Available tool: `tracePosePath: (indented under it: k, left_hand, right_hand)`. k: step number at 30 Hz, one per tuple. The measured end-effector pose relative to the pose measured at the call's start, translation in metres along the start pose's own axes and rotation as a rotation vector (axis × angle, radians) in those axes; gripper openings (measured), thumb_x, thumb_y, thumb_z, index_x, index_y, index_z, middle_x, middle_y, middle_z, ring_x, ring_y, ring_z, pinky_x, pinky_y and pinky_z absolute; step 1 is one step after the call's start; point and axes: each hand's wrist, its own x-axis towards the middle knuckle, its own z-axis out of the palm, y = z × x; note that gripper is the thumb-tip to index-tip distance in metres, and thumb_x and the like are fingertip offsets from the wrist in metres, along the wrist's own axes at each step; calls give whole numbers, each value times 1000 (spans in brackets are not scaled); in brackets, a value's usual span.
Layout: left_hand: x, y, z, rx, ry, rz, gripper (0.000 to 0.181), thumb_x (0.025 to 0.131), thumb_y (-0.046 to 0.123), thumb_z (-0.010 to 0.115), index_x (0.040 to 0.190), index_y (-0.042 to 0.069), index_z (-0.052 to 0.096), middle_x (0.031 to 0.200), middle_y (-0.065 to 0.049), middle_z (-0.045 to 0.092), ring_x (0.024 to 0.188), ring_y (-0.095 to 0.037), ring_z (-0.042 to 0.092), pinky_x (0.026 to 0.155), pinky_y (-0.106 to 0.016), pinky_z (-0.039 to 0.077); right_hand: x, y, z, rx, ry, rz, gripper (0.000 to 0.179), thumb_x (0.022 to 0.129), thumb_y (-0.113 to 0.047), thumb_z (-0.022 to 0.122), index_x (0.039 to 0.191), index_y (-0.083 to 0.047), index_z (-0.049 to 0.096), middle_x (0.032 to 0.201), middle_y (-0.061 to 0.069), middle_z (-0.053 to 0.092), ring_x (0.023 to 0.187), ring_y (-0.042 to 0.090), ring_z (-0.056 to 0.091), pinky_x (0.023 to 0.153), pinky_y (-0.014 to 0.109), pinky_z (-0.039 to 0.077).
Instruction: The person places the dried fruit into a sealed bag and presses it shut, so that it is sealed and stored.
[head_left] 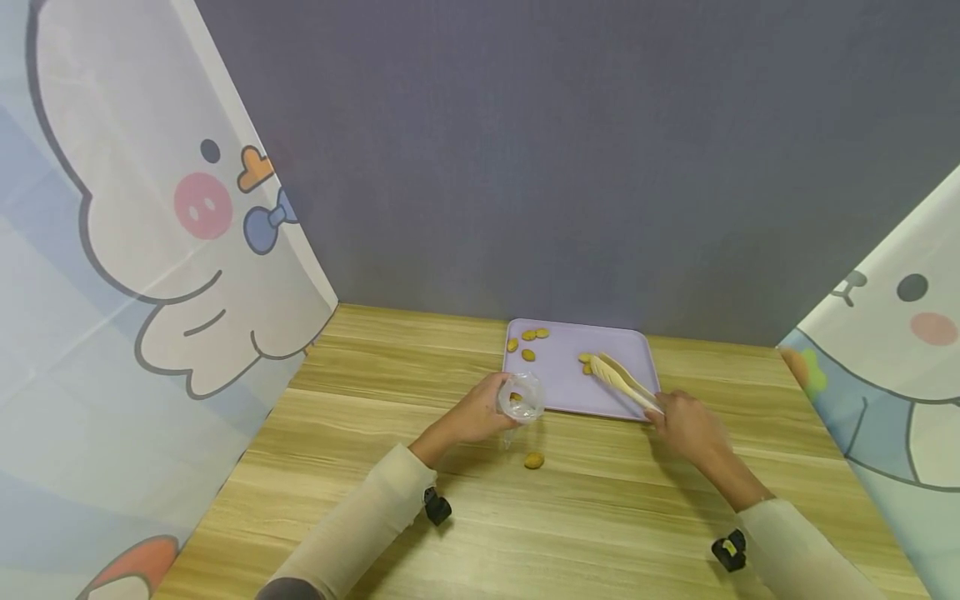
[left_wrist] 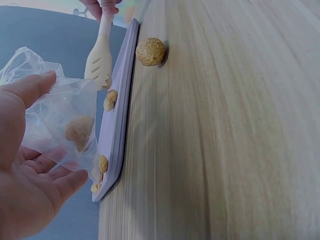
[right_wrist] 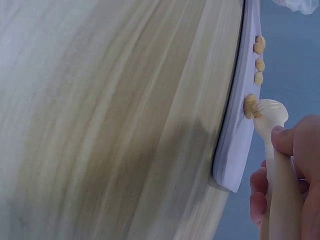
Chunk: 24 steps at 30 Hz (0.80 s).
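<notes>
My left hand (head_left: 480, 410) holds a clear plastic bag (left_wrist: 60, 115), thumb on one side and fingers on the other, its mouth facing up. Inside the bag lies one tan, wrinkled walnut (left_wrist: 80, 131). In my right hand (head_left: 692, 427) is a pair of cream-coloured tongs (head_left: 622, 382), gripped by the handles. The tongs' tips are at a pair of walnuts (right_wrist: 251, 106) on the lilac tray (head_left: 577, 400); whether they pinch one cannot be told. Several more walnuts (head_left: 528, 355) lie at the tray's far left part.
A single loose walnut (head_left: 534, 460) sits on the wooden table (head_left: 570, 533), in front of the tray and near the left hand. Behind the tray rises a grey partition (head_left: 525, 167). Cartoon-printed panels (head_left: 150, 250) flank the table on both sides.
</notes>
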Motion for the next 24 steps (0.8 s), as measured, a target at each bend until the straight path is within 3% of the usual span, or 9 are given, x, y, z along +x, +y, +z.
tracePosePath:
  k: [3,24]
  left_hand:
    - [0,1,0,-3,1,10,76,86,25,81,147,5,42,141,-14,51,128,-27,52,110,-48,44]
    - [0,1,3,10,23,30,74,86,26,82,144,3,44,138,-15,53,127,-28,54,110,-48,45]
  right_hand:
    - [0,-1,-2,-1,13,-4,34,94,-21,68,116,5,67,98,27,68,76,43,68,60,54,56]
    - [-9,-28,-25,7,90,-85,41,93,-23,72,122,6,69,111,27,71,94,46,70,76,57,58]
